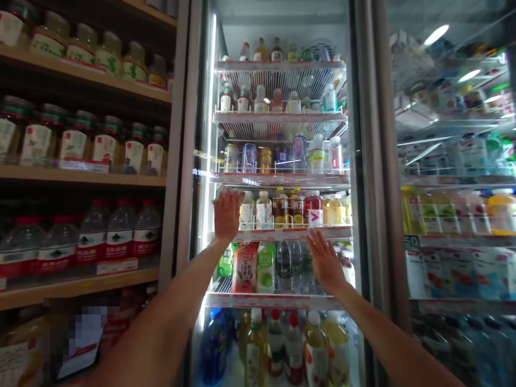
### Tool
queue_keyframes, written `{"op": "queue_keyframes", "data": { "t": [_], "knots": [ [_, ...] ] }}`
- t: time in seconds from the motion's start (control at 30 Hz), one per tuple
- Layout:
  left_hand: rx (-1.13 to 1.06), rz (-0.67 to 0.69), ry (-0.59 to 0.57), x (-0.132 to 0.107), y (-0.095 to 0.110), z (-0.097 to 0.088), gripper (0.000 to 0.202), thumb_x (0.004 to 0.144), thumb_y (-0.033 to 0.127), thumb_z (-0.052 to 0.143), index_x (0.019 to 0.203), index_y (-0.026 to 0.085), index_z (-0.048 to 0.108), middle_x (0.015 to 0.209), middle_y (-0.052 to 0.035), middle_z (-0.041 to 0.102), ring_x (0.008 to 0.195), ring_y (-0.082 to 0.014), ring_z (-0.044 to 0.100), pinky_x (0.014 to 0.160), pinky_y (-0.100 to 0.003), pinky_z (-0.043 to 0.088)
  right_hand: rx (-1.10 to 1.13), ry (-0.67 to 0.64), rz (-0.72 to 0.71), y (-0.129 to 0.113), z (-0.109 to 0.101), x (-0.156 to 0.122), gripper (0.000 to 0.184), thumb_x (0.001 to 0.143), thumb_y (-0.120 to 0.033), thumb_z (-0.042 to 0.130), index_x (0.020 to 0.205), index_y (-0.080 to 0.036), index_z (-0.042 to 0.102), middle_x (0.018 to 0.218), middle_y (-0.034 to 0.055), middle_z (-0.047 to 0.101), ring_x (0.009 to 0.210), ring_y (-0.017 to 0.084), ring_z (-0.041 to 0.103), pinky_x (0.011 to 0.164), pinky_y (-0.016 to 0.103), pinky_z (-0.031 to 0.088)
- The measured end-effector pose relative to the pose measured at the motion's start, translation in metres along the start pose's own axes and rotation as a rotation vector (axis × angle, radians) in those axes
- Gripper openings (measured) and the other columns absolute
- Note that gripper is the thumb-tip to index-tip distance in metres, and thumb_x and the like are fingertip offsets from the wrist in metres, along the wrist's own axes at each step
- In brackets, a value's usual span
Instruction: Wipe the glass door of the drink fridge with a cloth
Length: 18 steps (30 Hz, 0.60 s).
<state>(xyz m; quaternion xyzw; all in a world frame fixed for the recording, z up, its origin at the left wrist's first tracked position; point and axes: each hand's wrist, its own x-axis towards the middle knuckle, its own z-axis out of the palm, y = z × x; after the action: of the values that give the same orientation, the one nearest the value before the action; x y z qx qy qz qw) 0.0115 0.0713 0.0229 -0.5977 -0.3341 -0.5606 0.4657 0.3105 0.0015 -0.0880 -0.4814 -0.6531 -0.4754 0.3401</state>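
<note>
the tall glass door (pixel 282 134) of a lit drinks cooler (pixel 363 161) stands upright straight ahead, its long axis vertical, with bottled drinks (pixel 264 210) on white wire shelves (pixel 278 300) behind it. the left hand (pixel 228 215) is raised flat against the glass, fingers together; the right hand (pixel 325 262), lower, lies flat too, fingers spread apart, nothing gripped. wooden shelves (pixel 80 180) of jars (pixel 76 142) and water bottles (pixel 120 231) stand to the left.

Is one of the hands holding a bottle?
No, the left hand and the right hand are both open with fingers spread, holding nothing, in front of the fridge shelves.
</note>
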Motion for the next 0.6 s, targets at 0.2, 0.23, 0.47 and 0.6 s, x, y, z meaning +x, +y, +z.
{"op": "queue_keyframes", "data": {
  "t": [0.2,0.23,0.47,0.6],
  "knots": [
    [-0.021,0.317,-0.186,-0.026,0.000,-0.011,0.048,0.090,0.016,0.033,0.138,0.017,0.035,0.141,-0.0121,0.042,0.140,-0.0240,0.018,0.111,-0.048,0.024,-0.004,0.053,0.059,-0.010,0.000,0.000,0.088,0.079,-0.001,0.037,0.142,-0.023,-0.020,0.153,0.0082,0.015,0.139,0.026,0.019,0.105,0.050,0.036],
    [-0.034,0.371,-0.242,-0.028,-0.002,-0.012,0.048,0.089,0.016,0.034,0.137,0.019,0.036,0.141,-0.0102,0.043,0.139,-0.0233,0.021,0.111,-0.047,0.024,-0.003,0.054,0.057,-0.010,0.000,-0.001,0.087,0.080,-0.001,0.036,0.142,-0.023,-0.021,0.153,0.0081,0.016,0.139,0.026,0.020,0.104,0.050,0.037],
    [0.089,-0.219,-0.080,-0.042,-0.012,-0.021,0.048,0.091,0.021,0.030,0.137,0.009,0.036,0.144,-0.0188,0.035,0.140,-0.0306,0.014,0.108,-0.055,0.025,0.019,0.065,0.098,-0.019,0.002,0.000,0.084,0.082,-0.005,0.037,0.143,-0.022,-0.020,0.153,0.0101,0.016,0.139,0.029,0.020,0.104,0.052,0.035],
    [-0.089,0.352,-0.307,-0.067,0.011,-0.024,0.048,0.088,0.018,0.038,0.137,0.019,0.038,0.141,-0.0082,0.043,0.140,-0.0248,0.018,0.112,-0.048,0.023,0.028,0.062,0.113,-0.020,0.003,0.000,0.085,0.081,-0.006,0.038,0.144,-0.021,-0.018,0.153,0.0100,0.017,0.139,0.028,0.020,0.104,0.052,0.035]
  ]
}}
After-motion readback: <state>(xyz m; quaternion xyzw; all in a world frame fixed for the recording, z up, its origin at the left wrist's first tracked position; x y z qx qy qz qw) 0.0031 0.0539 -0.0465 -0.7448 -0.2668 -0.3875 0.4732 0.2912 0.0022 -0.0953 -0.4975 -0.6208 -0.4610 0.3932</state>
